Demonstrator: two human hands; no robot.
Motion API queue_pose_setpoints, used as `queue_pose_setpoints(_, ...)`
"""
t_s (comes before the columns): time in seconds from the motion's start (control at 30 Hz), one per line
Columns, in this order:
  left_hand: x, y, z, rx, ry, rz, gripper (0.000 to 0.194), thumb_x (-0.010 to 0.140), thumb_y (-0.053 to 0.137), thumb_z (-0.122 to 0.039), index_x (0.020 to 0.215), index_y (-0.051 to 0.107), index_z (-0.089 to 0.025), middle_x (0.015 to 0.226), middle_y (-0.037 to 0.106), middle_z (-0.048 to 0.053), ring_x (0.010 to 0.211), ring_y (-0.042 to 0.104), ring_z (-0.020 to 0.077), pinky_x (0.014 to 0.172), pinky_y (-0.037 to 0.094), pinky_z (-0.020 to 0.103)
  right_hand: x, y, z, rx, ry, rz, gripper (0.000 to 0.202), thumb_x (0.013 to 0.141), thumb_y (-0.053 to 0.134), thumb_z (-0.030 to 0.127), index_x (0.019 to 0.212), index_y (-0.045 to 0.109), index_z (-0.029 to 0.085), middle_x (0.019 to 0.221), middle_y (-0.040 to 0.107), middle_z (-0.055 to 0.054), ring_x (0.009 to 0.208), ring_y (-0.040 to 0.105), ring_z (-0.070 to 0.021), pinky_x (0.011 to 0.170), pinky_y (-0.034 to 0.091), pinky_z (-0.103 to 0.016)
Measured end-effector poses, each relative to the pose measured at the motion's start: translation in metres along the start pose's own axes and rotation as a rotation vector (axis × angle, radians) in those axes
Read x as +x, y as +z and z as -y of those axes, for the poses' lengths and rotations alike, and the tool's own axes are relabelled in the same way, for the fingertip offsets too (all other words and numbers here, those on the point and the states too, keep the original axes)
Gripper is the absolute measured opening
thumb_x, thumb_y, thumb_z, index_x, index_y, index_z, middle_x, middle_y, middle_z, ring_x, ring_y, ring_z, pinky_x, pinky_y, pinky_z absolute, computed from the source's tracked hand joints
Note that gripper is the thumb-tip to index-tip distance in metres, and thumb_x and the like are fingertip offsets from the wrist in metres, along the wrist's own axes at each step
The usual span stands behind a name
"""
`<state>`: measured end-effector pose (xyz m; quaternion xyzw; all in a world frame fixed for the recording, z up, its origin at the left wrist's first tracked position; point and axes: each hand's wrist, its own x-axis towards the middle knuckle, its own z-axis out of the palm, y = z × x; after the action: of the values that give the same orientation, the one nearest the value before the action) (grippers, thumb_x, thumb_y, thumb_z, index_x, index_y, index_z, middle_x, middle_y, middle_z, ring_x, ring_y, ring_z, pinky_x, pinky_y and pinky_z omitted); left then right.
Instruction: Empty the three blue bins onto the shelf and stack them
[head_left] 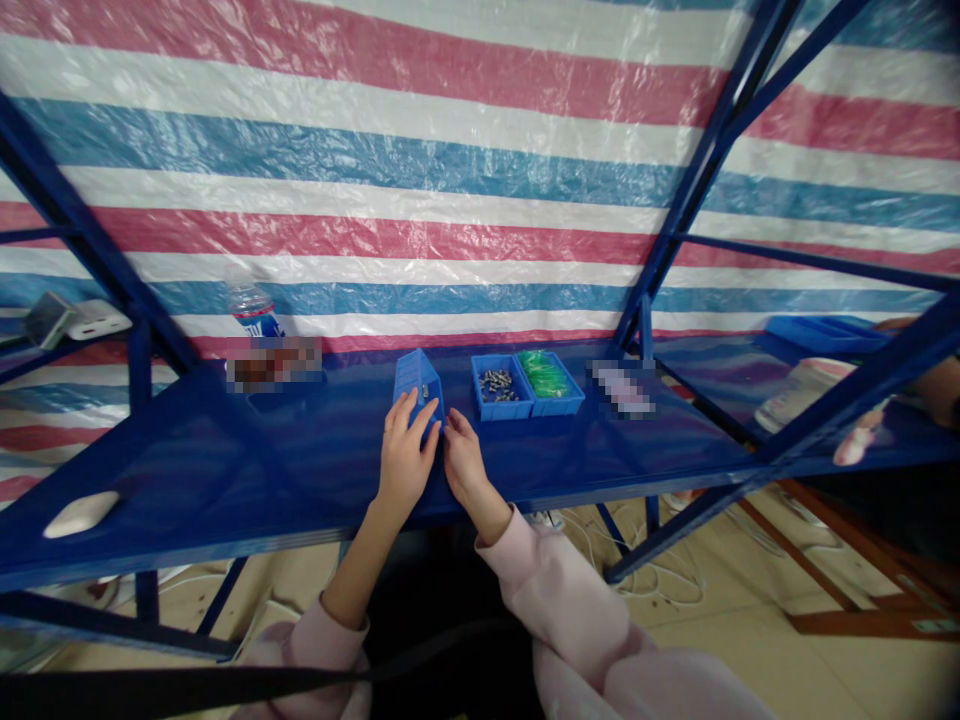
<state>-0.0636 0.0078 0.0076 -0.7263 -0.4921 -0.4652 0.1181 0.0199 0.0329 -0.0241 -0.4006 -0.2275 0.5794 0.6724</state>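
Note:
A small blue plastic bin [416,380] is tipped up on the blue shelf, its open side facing me. My left hand [403,455] grips its near edge, with the fingers curled on the bin's lower rim. My right hand [463,462] rests beside it on the shelf, fingertips touching the bin's lower right corner. To the right stand a blue bin of small metal screws [500,386] and a blue bin of green parts [550,380].
A blue metal shelf [300,450] with slanted struts [694,170] frames the space. A water bottle [253,308] stands at the back left. A white object [80,513] lies at the near left edge. Another blue tray [825,332] sits far right. Cables lie on the floor.

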Motion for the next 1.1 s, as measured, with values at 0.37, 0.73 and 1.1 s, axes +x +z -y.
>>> queue_pose_setpoints(0.37,0.001,0.001,-0.001,0.001,0.009,0.035,0.030,0.092,0.051,-0.024,0.118,0.065,-0.020,0.138,0.050,0.013,0.130,0.043,0.0298,0.106,0.040,0.048,-0.003,-0.003,0.005,0.048,-0.065,-0.052,0.041,0.068,0.053,0.021,0.107,0.066,0.018,0.121,0.065,-0.009,0.123,0.052,-0.0209,0.105,0.039,-0.036)
queue_pose_setpoints(0.73,0.003,0.002,-0.003,-0.006,0.050,0.076,0.030,0.092,0.050,-0.020,0.118,0.064,-0.020,0.138,0.050,0.012,0.132,0.042,0.0296,0.107,0.040,0.048,-0.011,-0.001,0.014,0.021,-0.077,-0.059,0.042,0.067,0.053,0.025,0.107,0.062,0.015,0.117,0.066,-0.010,0.112,0.059,-0.0211,0.103,0.041,-0.035)
queue_pose_setpoints(1.1,0.002,0.006,-0.004,-0.042,0.098,0.118,0.033,0.091,0.048,-0.016,0.120,0.062,-0.019,0.138,0.050,0.012,0.135,0.038,0.0292,0.110,0.037,0.049,-0.009,0.000,0.013,0.040,-0.064,-0.063,0.042,0.065,0.055,0.024,0.105,0.064,0.015,0.115,0.066,-0.010,0.111,0.059,-0.0216,0.101,0.042,-0.035)
